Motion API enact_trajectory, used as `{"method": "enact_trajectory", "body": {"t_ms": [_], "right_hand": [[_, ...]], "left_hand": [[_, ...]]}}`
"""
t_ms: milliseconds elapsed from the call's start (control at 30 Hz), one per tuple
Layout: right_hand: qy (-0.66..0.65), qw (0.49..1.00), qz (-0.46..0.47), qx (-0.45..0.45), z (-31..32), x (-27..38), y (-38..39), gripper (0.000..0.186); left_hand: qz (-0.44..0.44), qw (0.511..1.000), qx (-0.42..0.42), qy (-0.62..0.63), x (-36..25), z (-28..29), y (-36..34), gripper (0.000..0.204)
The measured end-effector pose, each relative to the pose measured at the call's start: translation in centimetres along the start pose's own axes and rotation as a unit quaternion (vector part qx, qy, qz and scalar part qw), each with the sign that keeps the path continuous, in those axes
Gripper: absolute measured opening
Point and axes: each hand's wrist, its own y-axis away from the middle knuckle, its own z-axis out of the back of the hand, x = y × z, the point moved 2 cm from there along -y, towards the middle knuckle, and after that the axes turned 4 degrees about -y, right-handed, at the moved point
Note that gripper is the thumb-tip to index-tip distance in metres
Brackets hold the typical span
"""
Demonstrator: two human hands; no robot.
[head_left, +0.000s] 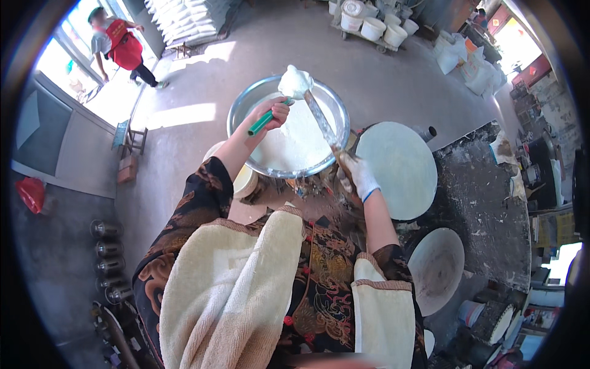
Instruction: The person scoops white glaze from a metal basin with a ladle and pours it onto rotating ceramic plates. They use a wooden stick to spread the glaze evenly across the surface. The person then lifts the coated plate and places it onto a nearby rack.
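From where I stand, the person's left grip (276, 115) is wrapped around a green handle (259, 124). One end pokes out of that grip, down and to the left. The right grip (360, 176), in a white glove, is curled around the low end of a wooden stick (321, 119). The stick slants up and away from it, over a big metal bowl (232, 117). A fat white lump (295, 82) sits on the far end, just past the left grip. White stuff (295, 144) lies in the bowl, between both grips. A big pale disc (396, 169) is just right of the right grip.
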Motion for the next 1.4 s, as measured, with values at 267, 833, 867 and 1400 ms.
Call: {"method": "enact_trajectory", "body": {"t_ms": [267, 833, 867, 1400], "right_hand": [[0.003, 1.000, -0.027, 0.001, 6.5, -3.6, 4.6, 0.035], [0.063, 0.967, -0.027, -0.247, 13.6, -3.5, 17.5, 0.044], [0.002, 0.961, -0.075, -0.266, 14.7, -4.1, 19.7, 0.035], [-0.293, 0.728, -0.014, -0.620, 12.7, -33.0, 40.8, 0.029]], "left_hand": [[-0.069, 0.952, -0.178, -0.237, 1.2, -2.0, 3.9, 0.019], [0.141, 0.959, -0.073, -0.233, 6.0, -7.6, -2.3, 0.014], [0.160, 0.943, -0.072, -0.282, 7.0, -8.2, -3.2, 0.014], [0.473, 0.818, 0.134, -0.298, 43.4, -21.3, -13.8, 0.019]]}}
